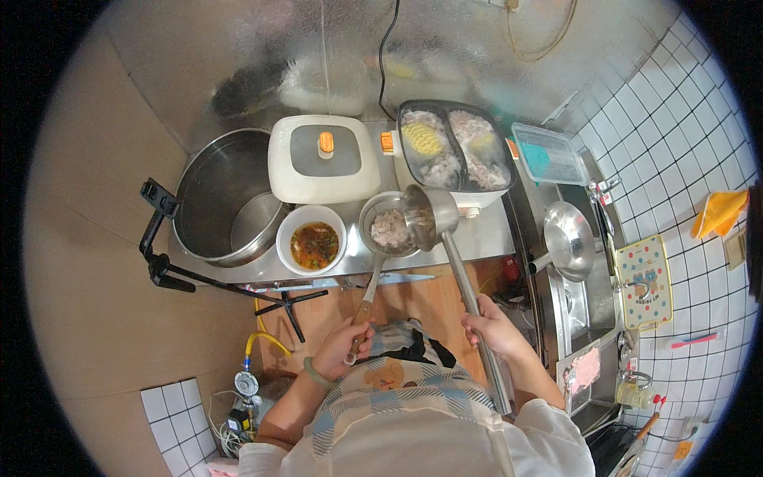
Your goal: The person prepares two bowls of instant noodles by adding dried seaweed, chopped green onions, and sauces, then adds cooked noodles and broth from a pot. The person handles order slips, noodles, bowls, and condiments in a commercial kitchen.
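My left hand [349, 341] grips the wooden handle of a metal mesh strainer [374, 277]. Pale pieces, perhaps meat, [390, 228] lie in the strainer's basket, which is over a pale-rimmed bowl, mostly hidden. In my right hand [496, 325] is the long metal handle of a large deep ladle [446, 211]. The ladle's bowl is tilted beside the strainer and overlaps its right side; what it holds is unclear. Left of the strainer, a white bowl [285, 241] contains reddish-brown broth [315, 245] with green bits.
Behind stand a lidded white electric pot [280, 179] and a divided pot [514, 174] with pale food and yellow noodles. A deep steel pot [205, 185] stands left. A black stand arm [205, 280] crosses the counter's left front. Right are a plastic tub [551, 176], wok [569, 241] and sink [587, 313].
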Demonstrator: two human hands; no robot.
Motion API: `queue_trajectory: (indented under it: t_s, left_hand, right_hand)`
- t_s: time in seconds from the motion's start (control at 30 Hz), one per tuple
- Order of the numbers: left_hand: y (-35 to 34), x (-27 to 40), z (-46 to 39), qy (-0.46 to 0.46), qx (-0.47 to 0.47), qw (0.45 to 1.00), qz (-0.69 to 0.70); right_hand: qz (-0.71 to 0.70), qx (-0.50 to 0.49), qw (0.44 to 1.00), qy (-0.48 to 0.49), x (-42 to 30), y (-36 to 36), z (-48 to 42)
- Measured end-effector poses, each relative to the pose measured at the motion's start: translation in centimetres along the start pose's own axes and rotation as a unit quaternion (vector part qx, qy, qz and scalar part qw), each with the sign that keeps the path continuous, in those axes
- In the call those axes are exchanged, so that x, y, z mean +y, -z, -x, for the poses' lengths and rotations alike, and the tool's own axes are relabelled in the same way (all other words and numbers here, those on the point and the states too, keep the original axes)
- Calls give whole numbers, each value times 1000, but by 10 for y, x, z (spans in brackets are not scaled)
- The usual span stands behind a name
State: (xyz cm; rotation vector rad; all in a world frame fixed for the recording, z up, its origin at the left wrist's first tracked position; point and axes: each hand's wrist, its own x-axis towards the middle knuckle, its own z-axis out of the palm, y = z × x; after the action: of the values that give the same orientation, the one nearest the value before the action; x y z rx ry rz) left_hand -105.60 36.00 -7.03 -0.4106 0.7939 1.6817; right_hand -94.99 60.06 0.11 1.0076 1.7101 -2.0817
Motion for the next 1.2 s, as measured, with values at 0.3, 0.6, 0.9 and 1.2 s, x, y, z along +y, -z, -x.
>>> queue_trajectory:
  t_s: [0.3,0.6,0.9,1.2]
  left_hand:
    - [4,-1,-2,5,-16,1000,5]
    - [-12,1,23,-40,0,997,-71]
    - [-37,35,59,-56,-3,994,-93]
    - [-69,45,72,-84,0,995,-52]
  right_hand:
    - [354,55,920,161,7,-4,6]
    - [124,165,964,168,-20,37,-13]
    - [314,165,918,176,-49,98,-81]
    - [550,145,812,132,-61,111,-115]
